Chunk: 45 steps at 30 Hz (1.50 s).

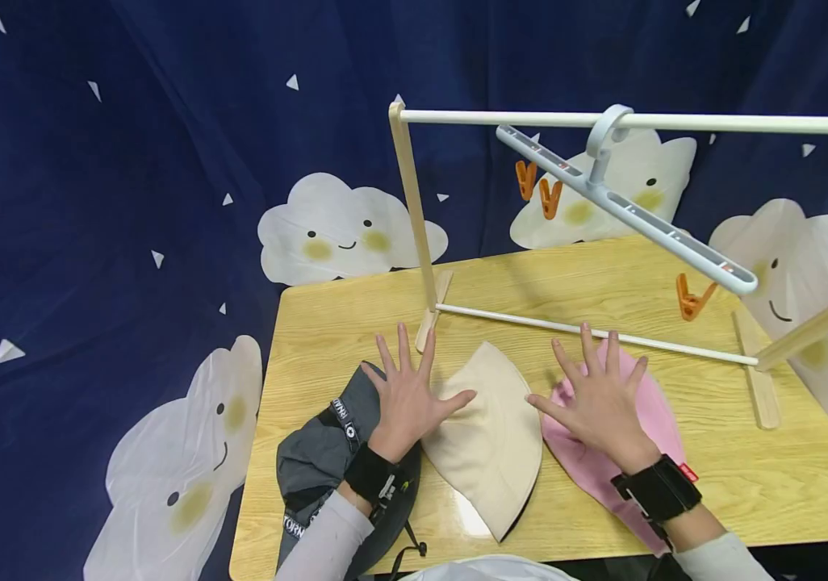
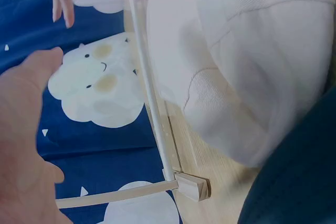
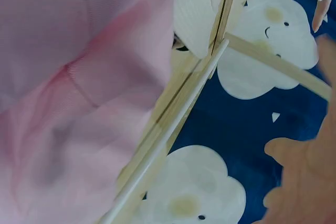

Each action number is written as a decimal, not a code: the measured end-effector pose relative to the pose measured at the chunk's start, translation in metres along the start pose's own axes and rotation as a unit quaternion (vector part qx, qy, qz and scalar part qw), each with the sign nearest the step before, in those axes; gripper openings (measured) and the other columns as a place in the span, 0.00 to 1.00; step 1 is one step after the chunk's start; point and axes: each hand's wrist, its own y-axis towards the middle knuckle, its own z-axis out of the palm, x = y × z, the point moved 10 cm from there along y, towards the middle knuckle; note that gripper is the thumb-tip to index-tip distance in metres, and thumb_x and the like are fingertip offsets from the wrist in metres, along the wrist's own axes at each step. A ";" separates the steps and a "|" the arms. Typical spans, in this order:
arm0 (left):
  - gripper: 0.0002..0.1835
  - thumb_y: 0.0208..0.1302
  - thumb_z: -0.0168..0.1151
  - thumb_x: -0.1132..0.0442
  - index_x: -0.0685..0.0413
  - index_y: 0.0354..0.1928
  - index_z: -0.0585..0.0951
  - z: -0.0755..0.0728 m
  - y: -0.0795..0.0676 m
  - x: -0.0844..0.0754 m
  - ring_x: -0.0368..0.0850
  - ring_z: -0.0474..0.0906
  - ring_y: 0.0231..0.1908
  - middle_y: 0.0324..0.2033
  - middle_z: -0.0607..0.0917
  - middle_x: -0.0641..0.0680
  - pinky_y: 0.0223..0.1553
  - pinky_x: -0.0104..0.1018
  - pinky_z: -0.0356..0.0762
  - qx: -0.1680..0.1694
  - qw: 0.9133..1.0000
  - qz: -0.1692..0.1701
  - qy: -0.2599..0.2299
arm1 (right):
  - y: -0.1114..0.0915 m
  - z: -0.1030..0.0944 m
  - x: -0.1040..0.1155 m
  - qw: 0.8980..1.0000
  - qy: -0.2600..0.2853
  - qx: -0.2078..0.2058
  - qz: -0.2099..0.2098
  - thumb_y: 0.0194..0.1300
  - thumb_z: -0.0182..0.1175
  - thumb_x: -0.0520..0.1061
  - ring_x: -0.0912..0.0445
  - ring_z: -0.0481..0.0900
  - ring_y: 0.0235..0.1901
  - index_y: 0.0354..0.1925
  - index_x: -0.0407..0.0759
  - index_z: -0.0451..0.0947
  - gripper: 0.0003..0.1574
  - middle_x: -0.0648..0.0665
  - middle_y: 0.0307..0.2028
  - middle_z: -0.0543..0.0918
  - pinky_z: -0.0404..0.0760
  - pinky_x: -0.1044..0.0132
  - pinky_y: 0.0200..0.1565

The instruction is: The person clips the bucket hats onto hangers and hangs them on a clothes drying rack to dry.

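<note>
Three bucket-style hats lie in a row on the table: a dark grey one (image 1: 312,460) at left, a cream one (image 1: 490,428) in the middle and a pink one (image 1: 657,403) at right. My left hand (image 1: 408,403) is spread, its fingers straight, above the gap between the grey and cream hats. Over the pink hat my right hand (image 1: 603,403) is spread likewise, holding nothing. In the left wrist view the cream hat (image 2: 252,66) fills much of the frame. The pink hat (image 3: 79,98) looms large in the right wrist view.
Behind the hats stands a rack with a white top rail (image 1: 501,119) and wooden posts (image 1: 414,210). From the rail hangs a grey-blue hanger (image 1: 646,218) with orange clips (image 1: 549,199). A white lower bar (image 1: 516,317) runs across the wooden table (image 1: 334,323).
</note>
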 end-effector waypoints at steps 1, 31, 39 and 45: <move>0.69 0.46 0.60 0.12 0.26 0.84 0.39 -0.001 0.001 -0.001 0.80 0.33 0.78 0.83 0.33 0.60 0.60 0.91 0.47 -0.001 1.000 0.004 -0.015 | 0.000 -0.003 -0.003 1.000 0.002 -0.012 0.000 0.57 0.65 0.80 0.26 0.29 0.80 0.80 0.48 0.62 0.65 0.36 0.84 0.40 0.31 0.12 0.62; 0.58 0.64 0.63 0.29 0.40 0.85 0.45 -0.059 0.074 0.003 0.55 0.54 0.80 0.82 0.54 0.55 0.74 0.59 0.61 -0.105 0.945 -0.052 -0.305 | -0.050 -0.110 -0.173 0.917 0.235 -0.181 0.267 0.69 0.67 0.47 0.35 0.66 0.73 0.82 0.46 0.56 0.50 0.34 0.77 0.64 0.62 0.74 0.70; 0.59 0.65 0.68 0.38 0.29 0.84 0.38 -0.087 0.104 0.001 0.55 0.53 0.80 0.83 0.51 0.49 0.75 0.61 0.57 -0.121 0.940 -0.033 -0.316 | -0.065 -0.132 -0.215 0.898 0.228 -0.198 0.321 0.79 0.54 0.47 0.43 0.60 0.78 0.81 0.44 0.57 0.39 0.37 0.78 0.62 0.58 0.58 0.77; 0.60 0.65 0.69 0.37 0.44 0.85 0.40 -0.108 0.127 -0.010 0.57 0.52 0.80 0.83 0.50 0.57 0.75 0.58 0.59 -0.124 0.953 0.005 -0.275 | -0.068 -0.153 -0.232 0.872 0.244 -0.265 0.331 0.79 0.52 0.48 0.57 0.58 0.77 0.81 0.49 0.54 0.38 0.46 0.77 0.62 0.55 0.63 0.77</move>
